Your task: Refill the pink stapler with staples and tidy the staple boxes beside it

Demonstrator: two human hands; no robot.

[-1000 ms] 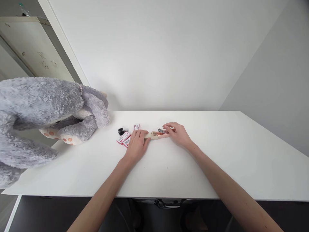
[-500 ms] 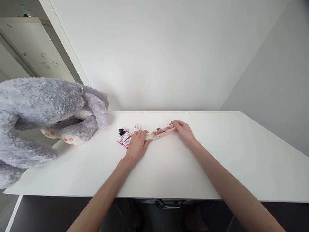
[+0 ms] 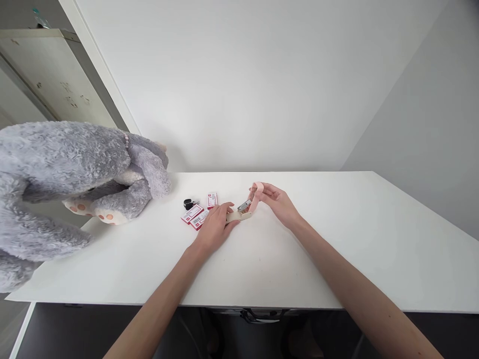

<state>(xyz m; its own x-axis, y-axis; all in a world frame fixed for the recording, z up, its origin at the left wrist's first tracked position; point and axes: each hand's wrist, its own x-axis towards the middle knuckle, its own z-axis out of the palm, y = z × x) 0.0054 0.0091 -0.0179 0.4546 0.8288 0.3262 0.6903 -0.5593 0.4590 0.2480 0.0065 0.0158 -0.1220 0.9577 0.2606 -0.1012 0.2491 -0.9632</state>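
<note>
My left hand (image 3: 215,227) pins the pink stapler (image 3: 245,207) base flat; my right hand (image 3: 277,202), at three o'clock, pinches its lid upward, exposing the staple channel.

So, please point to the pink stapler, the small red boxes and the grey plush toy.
pink stapler (image 3: 247,205), head view, on its open middle.
small red boxes (image 3: 193,213), head view, on the nearest box's label.
grey plush toy (image 3: 67,159), head view, on its furry body.

No legible text anywhere. The small red-and-white boxes (image 3: 196,215) on the bench (image 3: 337,239) carry white labels with what looks like a barcode; print too small to read. A third small box (image 3: 212,199) bears a label, also unreadable. No brands or numbers made out.
</note>
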